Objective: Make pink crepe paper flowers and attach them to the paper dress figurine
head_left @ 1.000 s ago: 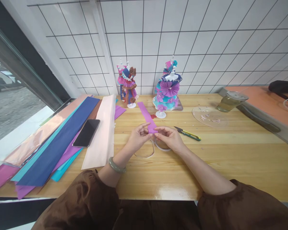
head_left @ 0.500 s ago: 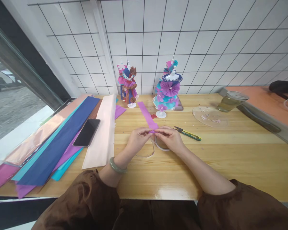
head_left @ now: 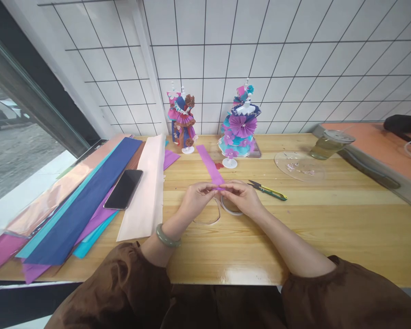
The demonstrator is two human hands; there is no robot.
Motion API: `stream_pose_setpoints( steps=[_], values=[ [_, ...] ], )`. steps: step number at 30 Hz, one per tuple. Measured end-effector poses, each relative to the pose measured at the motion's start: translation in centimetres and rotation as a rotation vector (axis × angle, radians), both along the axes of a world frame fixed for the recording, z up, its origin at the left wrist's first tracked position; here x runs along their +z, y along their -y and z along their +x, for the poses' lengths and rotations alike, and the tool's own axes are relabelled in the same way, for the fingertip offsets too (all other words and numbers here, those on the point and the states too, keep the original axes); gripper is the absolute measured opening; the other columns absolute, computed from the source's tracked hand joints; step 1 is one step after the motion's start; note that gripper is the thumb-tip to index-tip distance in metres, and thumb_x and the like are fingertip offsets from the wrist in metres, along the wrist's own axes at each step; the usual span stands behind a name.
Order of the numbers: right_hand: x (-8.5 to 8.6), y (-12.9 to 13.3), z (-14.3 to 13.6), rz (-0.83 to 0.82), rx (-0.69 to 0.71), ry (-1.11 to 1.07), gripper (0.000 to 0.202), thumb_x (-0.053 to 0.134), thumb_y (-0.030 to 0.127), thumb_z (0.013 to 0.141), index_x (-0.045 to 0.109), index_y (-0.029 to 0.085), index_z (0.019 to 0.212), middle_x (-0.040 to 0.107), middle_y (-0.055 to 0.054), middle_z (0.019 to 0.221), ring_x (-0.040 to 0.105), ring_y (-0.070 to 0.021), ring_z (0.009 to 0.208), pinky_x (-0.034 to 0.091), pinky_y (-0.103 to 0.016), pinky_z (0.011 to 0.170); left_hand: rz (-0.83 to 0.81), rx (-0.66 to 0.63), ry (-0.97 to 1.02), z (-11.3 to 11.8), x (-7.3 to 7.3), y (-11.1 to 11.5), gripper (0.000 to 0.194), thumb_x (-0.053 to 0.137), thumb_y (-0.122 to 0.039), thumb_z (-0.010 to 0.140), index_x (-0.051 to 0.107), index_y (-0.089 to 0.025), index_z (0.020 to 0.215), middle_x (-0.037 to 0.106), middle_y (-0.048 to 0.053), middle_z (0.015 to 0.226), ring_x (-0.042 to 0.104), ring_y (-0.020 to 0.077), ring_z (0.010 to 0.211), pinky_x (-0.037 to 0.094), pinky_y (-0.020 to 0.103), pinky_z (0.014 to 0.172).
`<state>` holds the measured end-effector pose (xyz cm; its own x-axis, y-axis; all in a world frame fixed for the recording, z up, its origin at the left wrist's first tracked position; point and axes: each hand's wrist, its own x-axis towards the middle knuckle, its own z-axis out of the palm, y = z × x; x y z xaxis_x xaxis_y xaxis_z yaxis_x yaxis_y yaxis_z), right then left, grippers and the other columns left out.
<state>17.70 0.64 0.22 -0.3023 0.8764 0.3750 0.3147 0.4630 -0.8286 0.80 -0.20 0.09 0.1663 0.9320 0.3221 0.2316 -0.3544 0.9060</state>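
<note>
A purple paper strip [head_left: 209,165] stretches away from me over the wooden table, its near end between my fingertips. My left hand [head_left: 197,198], with a green bangle on the wrist, pinches the left side of that end. From the right, my right hand [head_left: 241,195] pinches the same end, the fingertips of both hands almost touching. Partly under my right hand lies a white ring-shaped roll [head_left: 230,210]. A thin loop [head_left: 210,223] rests on the wood beside it. Yellow-green thread snips [head_left: 269,190] lie right of my right hand.
Colored paper sheets [head_left: 85,196] and a black phone [head_left: 123,189] cover the left side. Two decorated paper dresses on stands [head_left: 185,121] [head_left: 241,125] are at the back. A clear plate [head_left: 299,167] and a lidded cup [head_left: 329,145] sit at the right.
The purple paper at my fingertips has shifted slightly and shows less of a raised fold. Both hands keep nearly the same place and grip.
</note>
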Motion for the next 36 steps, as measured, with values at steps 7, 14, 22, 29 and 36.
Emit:
stream_pose_setpoints(
  steps=[7,14,22,29,36],
  values=[
    [-0.1,-0.2,0.2,0.016,-0.009,0.019,0.018,0.056,0.030,0.075,0.067,0.022,0.087,0.063,-0.005,0.082,0.057,-0.0184,0.076,0.044,-0.031,0.067,0.092,0.009,-0.084,-0.2,0.2,0.1,0.018,0.057,-0.029,0.074,0.068,-0.020,0.085,0.068,0.004,0.083,0.061,0.0164,0.076,0.046,0.027,0.071],
    [-0.3,-0.2,0.1,0.015,-0.049,0.036,0.015,0.057,0.030,0.074,0.066,0.020,0.081,0.064,-0.004,0.079,0.057,-0.0178,0.074,0.044,-0.030,0.065,0.046,0.019,-0.083,-0.2,0.2,0.0,0.015,0.058,-0.029,0.072,0.067,-0.018,0.078,0.068,0.003,0.076,0.061,0.0157,0.070,0.046,0.026,0.066],
    [-0.6,-0.6,0.1,-0.347,-0.023,-0.232,0.026,0.067,0.036,0.063,0.065,0.016,0.079,0.066,-0.003,0.069,0.061,-0.0157,0.061,0.049,-0.031,0.063,-0.162,-0.056,0.183,0.1,-0.5,-0.6,0.020,0.064,-0.031,0.066,0.066,-0.015,0.078,0.068,0.005,0.079,0.061,0.0157,0.073,0.048,0.028,0.070],
    [-0.3,-0.6,0.2,-0.354,-0.064,-0.249,0.027,0.069,0.037,0.059,0.067,0.016,0.076,0.067,-0.004,0.069,0.060,-0.0139,0.059,0.049,-0.028,0.060,-0.201,-0.070,0.278,0.2,-0.9,-0.8,0.033,0.068,-0.028,0.062,0.063,-0.014,0.092,0.066,0.004,0.075,0.059,0.0122,0.066,0.048,0.027,0.066],
    [-0.3,-0.6,0.2,-0.308,-0.057,-0.220,0.024,0.068,0.035,0.062,0.067,0.016,0.077,0.068,-0.005,0.074,0.061,-0.0153,0.064,0.049,-0.029,0.064,-0.194,-0.099,0.244,0.1,-0.6,-0.7,0.019,0.064,-0.029,0.066,0.066,-0.014,0.078,0.068,0.005,0.078,0.060,0.0138,0.070,0.048,0.029,0.071]
  ],
)
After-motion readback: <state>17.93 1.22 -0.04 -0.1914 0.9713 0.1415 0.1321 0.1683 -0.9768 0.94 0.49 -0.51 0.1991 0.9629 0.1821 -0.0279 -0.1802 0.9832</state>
